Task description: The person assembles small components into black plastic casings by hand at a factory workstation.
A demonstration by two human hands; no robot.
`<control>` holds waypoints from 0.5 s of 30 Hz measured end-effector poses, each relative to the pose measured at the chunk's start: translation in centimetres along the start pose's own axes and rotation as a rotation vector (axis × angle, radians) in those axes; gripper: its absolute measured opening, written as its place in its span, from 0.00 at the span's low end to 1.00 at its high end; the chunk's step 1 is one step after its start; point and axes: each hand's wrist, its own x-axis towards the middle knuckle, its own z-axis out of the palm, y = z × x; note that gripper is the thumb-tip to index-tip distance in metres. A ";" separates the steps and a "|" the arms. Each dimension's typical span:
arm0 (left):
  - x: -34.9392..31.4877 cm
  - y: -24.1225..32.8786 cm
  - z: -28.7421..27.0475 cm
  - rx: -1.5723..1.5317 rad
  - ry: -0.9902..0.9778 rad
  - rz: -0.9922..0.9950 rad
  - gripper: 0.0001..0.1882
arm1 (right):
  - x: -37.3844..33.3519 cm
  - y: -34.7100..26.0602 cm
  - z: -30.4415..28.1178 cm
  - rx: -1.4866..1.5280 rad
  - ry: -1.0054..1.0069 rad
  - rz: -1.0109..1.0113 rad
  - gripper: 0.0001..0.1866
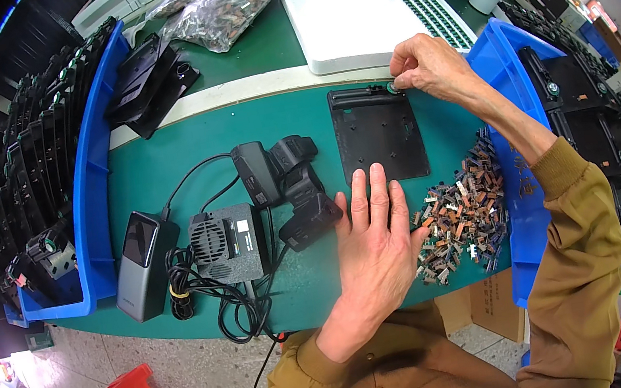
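- Plate (379,139): twelve o'clock from you, flat on the mat (259,117).
- Your right hand (433,71): at its one-o'clock corner; grip unclear.
- Your left hand (377,252): flat, unclenched, over its six-o'clock edge.
- Around it: bare mat, ten; pile (462,211), five; bin (525,242), three.

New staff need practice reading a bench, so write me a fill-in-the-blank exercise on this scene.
1. The black plate lies on a tabletop coloured ____.
2. The hand at the plate's far right corner is the person's ____ one.
3. The small parts lie between the left hand and a bin coloured ____.

Missing words: green; right; blue.
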 end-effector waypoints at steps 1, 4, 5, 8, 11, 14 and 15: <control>0.0 0.0 0.0 0.001 -0.001 0.001 0.32 | 0.0 0.0 0.1 0.001 0.000 0.001 0.09; 0.0 0.0 -0.1 0.001 -0.004 -0.001 0.32 | 0.2 0.2 0.7 0.004 -0.026 0.021 0.08; 0.0 0.0 -0.1 0.000 -0.005 0.000 0.32 | 0.2 0.3 0.8 -0.003 -0.028 0.016 0.08; 0.0 0.0 0.0 0.000 -0.002 -0.001 0.32 | 0.3 0.3 0.9 0.009 -0.029 0.017 0.08; 0.0 0.0 0.1 -0.001 0.002 0.004 0.32 | 0.3 0.5 1.0 0.019 -0.025 0.025 0.08; 0.0 0.1 0.0 -0.008 0.010 0.007 0.32 | 0.5 0.7 0.9 0.011 -0.030 0.025 0.08; 0.1 0.1 -0.1 -0.006 0.005 0.003 0.32 | 0.5 0.6 0.8 0.011 -0.038 0.025 0.09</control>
